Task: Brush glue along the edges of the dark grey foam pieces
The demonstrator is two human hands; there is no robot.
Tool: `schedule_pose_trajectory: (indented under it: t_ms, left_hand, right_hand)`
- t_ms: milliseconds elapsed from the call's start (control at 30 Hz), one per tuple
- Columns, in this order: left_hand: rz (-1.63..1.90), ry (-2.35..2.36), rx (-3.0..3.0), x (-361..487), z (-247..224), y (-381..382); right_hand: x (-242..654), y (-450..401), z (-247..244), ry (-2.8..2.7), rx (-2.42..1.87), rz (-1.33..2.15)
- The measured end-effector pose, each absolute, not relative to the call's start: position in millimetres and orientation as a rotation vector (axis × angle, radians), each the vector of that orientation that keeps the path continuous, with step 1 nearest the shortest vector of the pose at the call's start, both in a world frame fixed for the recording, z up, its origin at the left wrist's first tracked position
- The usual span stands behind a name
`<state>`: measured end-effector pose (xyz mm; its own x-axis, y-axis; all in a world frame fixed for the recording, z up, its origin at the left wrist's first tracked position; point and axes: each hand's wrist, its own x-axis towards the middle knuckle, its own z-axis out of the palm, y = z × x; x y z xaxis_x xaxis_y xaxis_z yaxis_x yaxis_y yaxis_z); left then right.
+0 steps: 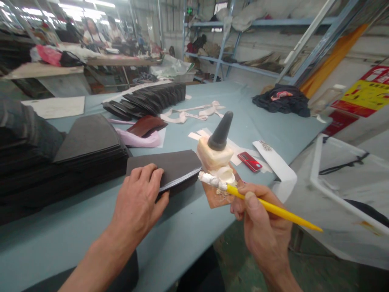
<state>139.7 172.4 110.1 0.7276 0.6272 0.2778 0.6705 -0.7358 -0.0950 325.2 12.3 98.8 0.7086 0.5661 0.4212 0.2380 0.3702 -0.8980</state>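
My left hand (138, 196) is closed on a stack of dark panels (165, 166), fingers on top and thumb against the near edge. A whitish line runs along that near edge. In my right hand (263, 221) is a brush (270, 207) with a yellow handle, its head coated in white paste. The brush tip is close to the right end of the panels; whether they touch, I cannot tell. Behind it stands a cream-coloured, block-shaped container (214, 154) with a black cone (221, 132) on top. White paste lies at its foot, on a brown board (212, 198).
Tall piles of dark panels (91, 140) stand at left, with a fanned row (148, 99) behind. A red box-like item (249, 161), white strips (194, 113) and dark cloth (281, 101) lie on the blue-green table (170, 251). A white-framed bin (316, 174) is at right. People work far back.
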Motion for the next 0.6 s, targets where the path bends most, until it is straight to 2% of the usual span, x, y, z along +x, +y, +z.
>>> schedule_pose_trajectory:
  t_ms: [200,433,600]
  left_hand:
    - [-0.444,-1.064,-2.687,141,100,165]
    - [-0.538,-0.97,-2.684,133,89,170]
    - [-0.629,-0.96,-2.688,134,86,170]
  right_hand:
    - [340,57,117,-0.922,-1.232,0.192]
    - [353,99,127,-1.219,-1.443,-0.027]
    - [362,110,127,-1.352,-1.496,-0.022]
